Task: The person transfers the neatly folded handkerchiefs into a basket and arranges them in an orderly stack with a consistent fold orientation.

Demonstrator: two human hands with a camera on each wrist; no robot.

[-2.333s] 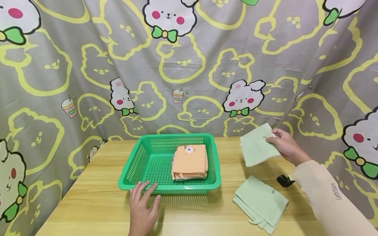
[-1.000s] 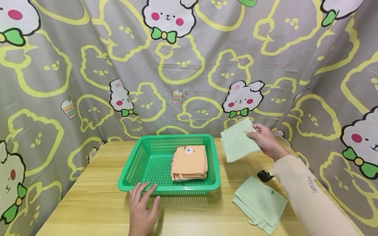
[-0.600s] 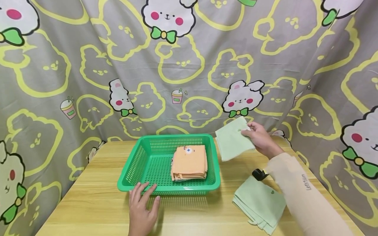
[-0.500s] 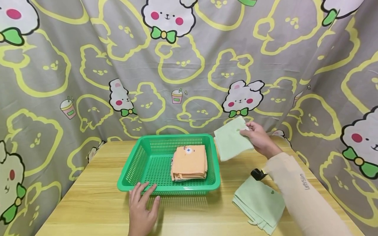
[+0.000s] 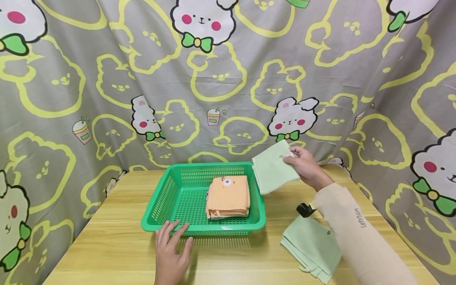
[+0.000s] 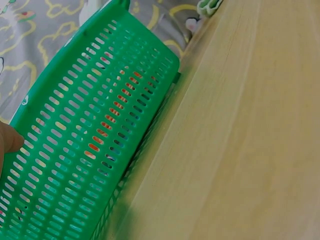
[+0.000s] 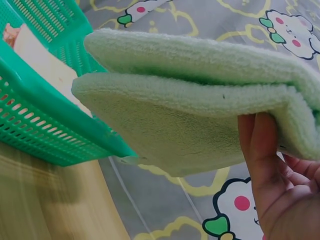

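Note:
My right hand [image 5: 307,168] pinches a folded light green towel [image 5: 274,166] by its right edge, and the towel hangs in the air at the right rim of the green plastic basket [image 5: 228,227]. Close up in the right wrist view, the towel [image 7: 165,110] shows thick folded layers, with the thumb below them. At the basket's front rim rests my left hand [image 5: 173,253], fingers spread and touching it. Inside the basket, on its right side, lies a stack of folded orange towels [image 5: 229,196]. More folded light green towels [image 5: 310,247] lie on the table, partly hidden by the right sleeve.
A wooden table [image 5: 107,237] bears everything. Behind and at both sides hangs a grey curtain [image 5: 231,138] with cartoon prints. The black wrist camera [image 5: 305,209] sits under the right sleeve, above the green towels on the table.
My right hand has carried the green towel leftward from the table's right side to the basket's right rim. The left hand and the orange stack have stayed in place.

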